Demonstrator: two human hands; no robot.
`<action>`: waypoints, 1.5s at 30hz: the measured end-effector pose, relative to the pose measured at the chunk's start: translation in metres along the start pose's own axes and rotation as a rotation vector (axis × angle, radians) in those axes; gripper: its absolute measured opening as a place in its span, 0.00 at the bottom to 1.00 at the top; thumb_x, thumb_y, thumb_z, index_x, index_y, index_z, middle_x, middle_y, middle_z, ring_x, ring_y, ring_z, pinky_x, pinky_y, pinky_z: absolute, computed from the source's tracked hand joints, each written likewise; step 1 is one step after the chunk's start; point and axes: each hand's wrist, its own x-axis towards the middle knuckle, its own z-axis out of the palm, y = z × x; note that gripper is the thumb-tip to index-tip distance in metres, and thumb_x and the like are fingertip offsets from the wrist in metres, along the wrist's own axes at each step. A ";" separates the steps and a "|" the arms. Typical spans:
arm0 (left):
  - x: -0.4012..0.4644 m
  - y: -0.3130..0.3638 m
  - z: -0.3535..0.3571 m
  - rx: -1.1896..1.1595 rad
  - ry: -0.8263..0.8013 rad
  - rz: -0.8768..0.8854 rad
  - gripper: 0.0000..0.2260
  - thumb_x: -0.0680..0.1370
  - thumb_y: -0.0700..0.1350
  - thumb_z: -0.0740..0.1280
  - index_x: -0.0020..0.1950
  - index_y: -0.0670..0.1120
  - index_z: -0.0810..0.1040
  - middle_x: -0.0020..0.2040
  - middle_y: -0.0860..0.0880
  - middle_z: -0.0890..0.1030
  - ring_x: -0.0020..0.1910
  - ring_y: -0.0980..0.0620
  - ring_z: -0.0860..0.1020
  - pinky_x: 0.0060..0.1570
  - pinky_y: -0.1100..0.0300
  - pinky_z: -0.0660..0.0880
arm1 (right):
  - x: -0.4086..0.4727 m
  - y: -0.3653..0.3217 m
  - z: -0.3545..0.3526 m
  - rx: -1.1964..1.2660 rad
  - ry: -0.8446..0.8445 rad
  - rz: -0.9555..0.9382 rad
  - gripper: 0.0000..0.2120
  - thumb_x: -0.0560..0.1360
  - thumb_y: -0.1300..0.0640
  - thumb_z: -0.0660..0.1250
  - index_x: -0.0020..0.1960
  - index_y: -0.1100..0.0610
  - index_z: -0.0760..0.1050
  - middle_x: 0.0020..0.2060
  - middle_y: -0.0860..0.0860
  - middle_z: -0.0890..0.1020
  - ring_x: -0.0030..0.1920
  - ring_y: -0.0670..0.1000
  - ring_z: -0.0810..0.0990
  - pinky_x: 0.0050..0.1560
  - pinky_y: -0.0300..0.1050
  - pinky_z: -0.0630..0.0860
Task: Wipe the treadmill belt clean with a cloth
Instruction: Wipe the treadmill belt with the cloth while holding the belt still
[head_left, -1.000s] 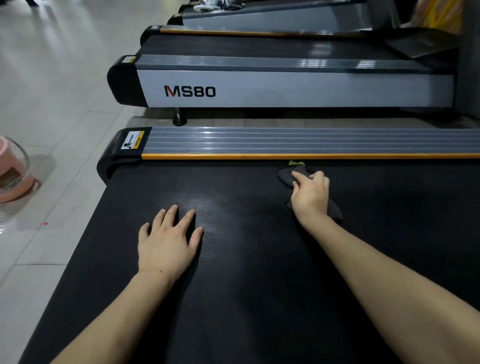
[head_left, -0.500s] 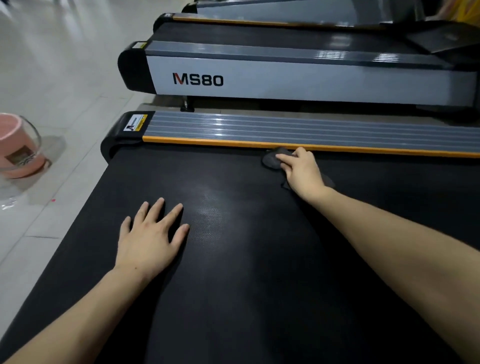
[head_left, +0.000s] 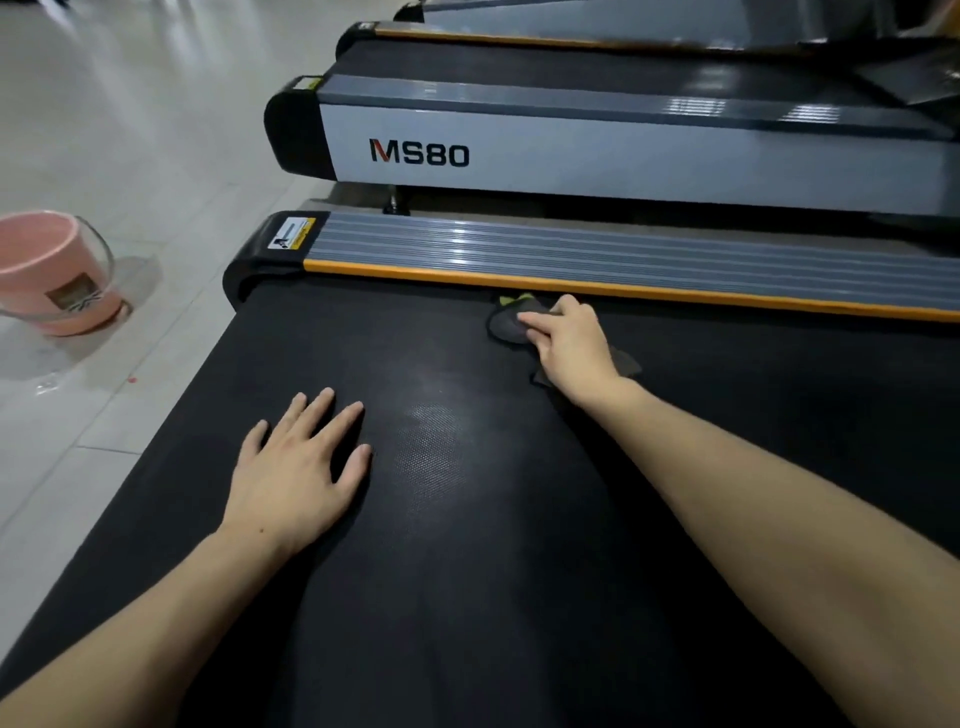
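Observation:
The black treadmill belt (head_left: 467, 571) fills the lower view. A dark grey cloth (head_left: 506, 326) with a yellow-green edge lies bunched at the belt's far side, just below the orange strip of the grey side rail (head_left: 623, 254). My right hand (head_left: 569, 340) rests on the cloth with its fingers curled over it, holding it down on the belt. My left hand (head_left: 298, 473) lies flat on the belt nearer to me and to the left, fingers spread, holding nothing.
A pink bucket (head_left: 49, 270) with a metal handle stands on the wet tiled floor to the left of the belt's end. A second treadmill marked MS80 (head_left: 571, 156) runs parallel beyond the side rail, with another one behind it.
My right hand has slid the cloth away from me to the belt's far edge, then leftward along the orange strip. My left hand stays flat on the belt.

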 end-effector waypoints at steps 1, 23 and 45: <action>-0.001 -0.005 -0.001 -0.013 0.011 0.006 0.28 0.80 0.66 0.46 0.79 0.62 0.62 0.82 0.54 0.59 0.82 0.52 0.53 0.79 0.46 0.54 | -0.008 -0.008 0.002 0.007 -0.003 0.000 0.11 0.78 0.57 0.68 0.59 0.50 0.83 0.46 0.55 0.74 0.47 0.58 0.72 0.52 0.54 0.76; -0.015 -0.016 0.007 -0.057 0.138 -0.138 0.26 0.79 0.62 0.53 0.74 0.55 0.72 0.77 0.53 0.68 0.80 0.53 0.58 0.76 0.34 0.50 | -0.079 -0.081 0.016 0.205 -0.202 -0.495 0.12 0.77 0.55 0.69 0.60 0.49 0.82 0.46 0.54 0.75 0.44 0.53 0.71 0.46 0.42 0.71; -0.013 -0.017 0.008 -0.091 0.165 -0.123 0.25 0.78 0.59 0.56 0.71 0.53 0.74 0.75 0.55 0.69 0.80 0.54 0.60 0.74 0.29 0.52 | 0.078 -0.099 0.108 0.054 -0.060 -0.081 0.12 0.79 0.50 0.64 0.60 0.46 0.81 0.49 0.51 0.72 0.50 0.54 0.69 0.54 0.53 0.74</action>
